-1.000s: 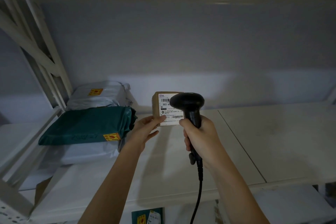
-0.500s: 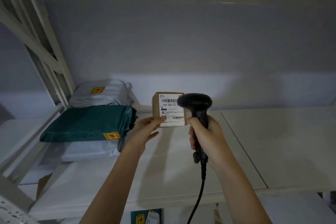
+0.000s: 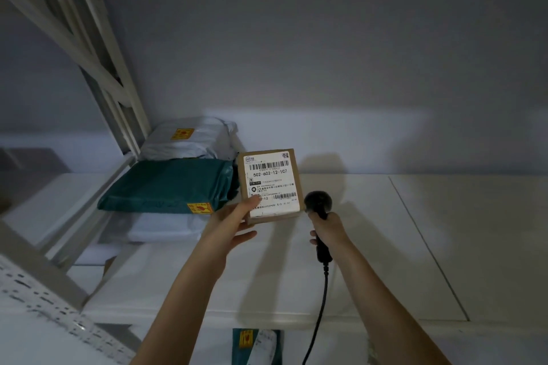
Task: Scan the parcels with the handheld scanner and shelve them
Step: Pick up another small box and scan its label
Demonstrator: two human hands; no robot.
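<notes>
The left hand [image 3: 229, 221] held a small cardboard box [image 3: 270, 184] by its lower left corner, thumb on the white label [image 3: 271, 182], above the white shelf [image 3: 385, 246]. The right hand [image 3: 327, 227] gripped the handle of a black scanner [image 3: 318, 204], just right of the box; its cable [image 3: 320, 314] hung down. Left of the box lay a green bag [image 3: 169, 185] stacked between grey bags [image 3: 189, 139].
</notes>
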